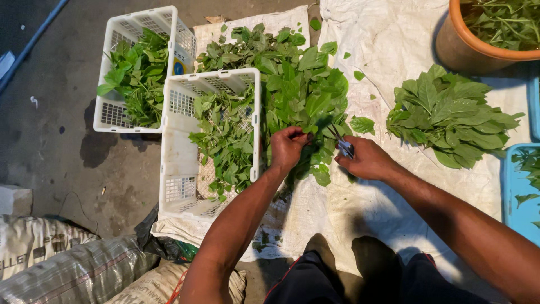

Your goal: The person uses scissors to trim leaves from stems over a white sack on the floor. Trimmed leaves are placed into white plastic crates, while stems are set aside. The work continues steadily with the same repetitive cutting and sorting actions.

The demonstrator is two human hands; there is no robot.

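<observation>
The right hand [368,160] is closed around a small pair of scissors [344,146]. The blades point toward 11 o'clock, into a big pile of green leaves [298,95] on a white cloth [394,39]. The left hand [288,147] is just beside it, at 9 o'clock from the scissors. Its fingers are pinched shut on a leafy stem [315,126] from that pile.

The two hands are very near each other. I think the blades could nick the left fingers if they close too near the pinch. A stem could also slip out and get cut in the wrong spot. Cut bits could fall on the cloth and not in a basket.

At 9 o'clock from the left hand, touching the pile's edge, sits a white basket [174,157] with holes in its walls. It has a loose layer of green leaves in it, and some of the bottom shows through. At 10 o'clock, farther out, a second white basket [107,118] holds more leaves, heaped to one side.

At 2 o'clock from the right hand lies a smaller leaf pile [450,115]. Past it, at 1 o'clock, an orange tub [467,45] has leafy stems in it. At 3 o'clock a blue tray [514,191] holds a few leaves. Stuffed sacks [73,264] lie at 8 o'clock.
</observation>
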